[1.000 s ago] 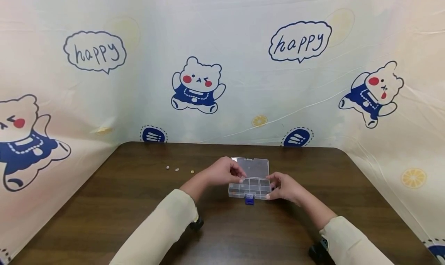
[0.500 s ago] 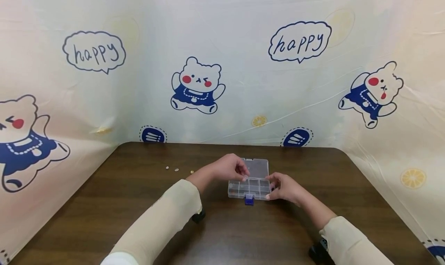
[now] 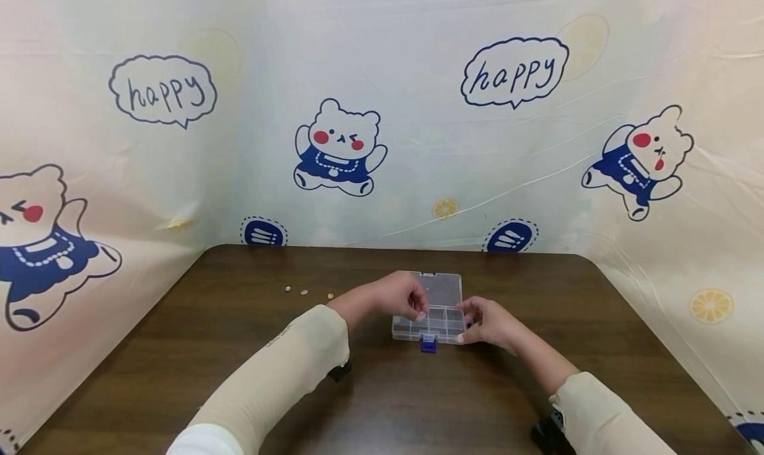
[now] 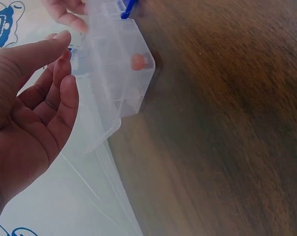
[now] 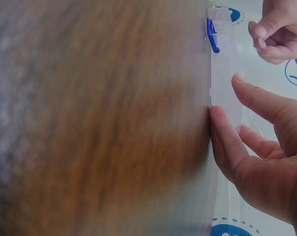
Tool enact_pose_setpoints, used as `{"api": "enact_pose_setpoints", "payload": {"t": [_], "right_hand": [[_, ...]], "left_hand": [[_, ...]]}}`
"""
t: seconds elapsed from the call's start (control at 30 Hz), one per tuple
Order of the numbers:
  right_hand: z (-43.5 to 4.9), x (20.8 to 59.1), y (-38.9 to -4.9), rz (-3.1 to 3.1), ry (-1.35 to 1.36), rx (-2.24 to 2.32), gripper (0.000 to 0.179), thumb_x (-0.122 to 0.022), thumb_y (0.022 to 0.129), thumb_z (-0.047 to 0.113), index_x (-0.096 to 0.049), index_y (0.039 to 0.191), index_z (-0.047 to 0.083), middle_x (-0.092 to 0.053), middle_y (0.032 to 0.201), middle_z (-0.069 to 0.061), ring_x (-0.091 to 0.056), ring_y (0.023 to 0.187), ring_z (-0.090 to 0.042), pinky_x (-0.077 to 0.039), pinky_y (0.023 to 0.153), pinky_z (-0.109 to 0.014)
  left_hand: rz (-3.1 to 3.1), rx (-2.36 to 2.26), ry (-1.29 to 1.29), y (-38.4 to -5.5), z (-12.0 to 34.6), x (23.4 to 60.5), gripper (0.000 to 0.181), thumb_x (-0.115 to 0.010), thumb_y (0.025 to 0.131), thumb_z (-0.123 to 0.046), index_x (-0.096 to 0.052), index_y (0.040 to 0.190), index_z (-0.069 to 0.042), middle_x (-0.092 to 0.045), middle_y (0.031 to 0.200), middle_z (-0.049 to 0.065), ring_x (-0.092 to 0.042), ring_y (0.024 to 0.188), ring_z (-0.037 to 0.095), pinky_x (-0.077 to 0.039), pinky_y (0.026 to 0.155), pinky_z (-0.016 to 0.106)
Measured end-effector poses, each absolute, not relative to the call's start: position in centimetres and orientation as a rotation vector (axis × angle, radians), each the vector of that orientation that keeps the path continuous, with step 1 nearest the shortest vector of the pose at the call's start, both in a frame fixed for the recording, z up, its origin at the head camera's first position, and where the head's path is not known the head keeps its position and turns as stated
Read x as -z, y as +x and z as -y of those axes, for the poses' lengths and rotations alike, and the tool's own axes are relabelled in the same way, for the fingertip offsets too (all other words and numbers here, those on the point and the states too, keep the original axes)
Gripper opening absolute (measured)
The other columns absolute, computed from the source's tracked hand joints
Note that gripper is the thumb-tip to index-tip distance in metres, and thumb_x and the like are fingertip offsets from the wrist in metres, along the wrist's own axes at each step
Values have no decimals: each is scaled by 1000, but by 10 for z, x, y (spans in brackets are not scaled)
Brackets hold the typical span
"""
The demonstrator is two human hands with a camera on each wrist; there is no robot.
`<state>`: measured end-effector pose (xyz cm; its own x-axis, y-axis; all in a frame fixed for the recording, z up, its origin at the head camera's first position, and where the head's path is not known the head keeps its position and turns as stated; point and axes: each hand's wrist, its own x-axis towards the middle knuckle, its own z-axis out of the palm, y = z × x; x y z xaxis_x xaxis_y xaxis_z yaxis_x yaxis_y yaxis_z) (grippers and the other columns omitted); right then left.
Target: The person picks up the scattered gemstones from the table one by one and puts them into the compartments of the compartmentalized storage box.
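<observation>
My cream sleeves (image 3: 268,375) reach in from the near side, something dark at each wrist. A blue latch (image 3: 428,343) hangs at the front of the clear box (image 3: 455,326), which sits on the surface (image 3: 447,402) between my hands. My right hand (image 3: 488,319) grips the box's right end, thumb at the near corner. My left hand (image 3: 404,296) is over its left part, thumb and fingertip together on a small pale piece (image 5: 262,43) (too tiny for me to say what it is).

I judge the filling partly done: an orange-red bead (image 4: 138,62) is already in the near left compartment, and a faint pale shape (image 4: 133,101) behind it may be another. Left to do, I'd say, are the piece I hold and three bits lying outside, left of the box: a yellowish bit (image 3: 330,296), a flat pale bit (image 3: 304,292) and a whitish bit (image 3: 288,288). The lid (image 3: 446,289) is folded back on the far side.

The surface is dark brown wood grain; beyond it hangs a pale, creased cloth (image 3: 418,44) printed with bears (image 3: 340,146) and "happy" bubbles (image 3: 516,70).
</observation>
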<state>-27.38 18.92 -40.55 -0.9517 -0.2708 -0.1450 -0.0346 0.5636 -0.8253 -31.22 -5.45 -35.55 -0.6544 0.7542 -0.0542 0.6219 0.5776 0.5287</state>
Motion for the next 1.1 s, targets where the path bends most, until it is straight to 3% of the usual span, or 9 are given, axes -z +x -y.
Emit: {"api": "enact_pose_setpoints", "payload": {"t": [0.2, 0.53, 1.1], "right_hand": [[-189, 406, -274, -2546, -250, 1333, 65, -87, 69, 4, -57, 127, 1, -56, 97, -13, -55, 77, -22, -49, 69, -32], [-188, 406, -273, -2558, -254, 1326, 66, -87, 69, 3, -57, 127, 1, -56, 97, -13, -55, 77, -22, -49, 69, -32], [-188, 406, -274, -2563, -249, 1308, 66, -88, 68, 6, -58, 127, 2, -58, 99, -12, -56, 77, -22, -49, 71, -32]], "left_hand": [[-2508, -677, 1107, -311, 53, 360, 6, -75, 83, 0, -76, 85, -6, -64, 71, -6, -54, 63, 5, -48, 60, 19], [-2538, -657, 1092, -313, 54, 379, 8, -77, 82, -4, -76, 83, -12, -63, 69, -9, -53, 62, 4, -47, 59, 19], [-2547, -795, 1106, -310, 63, 386, 9, -79, 81, -4, -76, 87, -10, -65, 74, -8, -56, 68, 5, -50, 65, 20]]}}
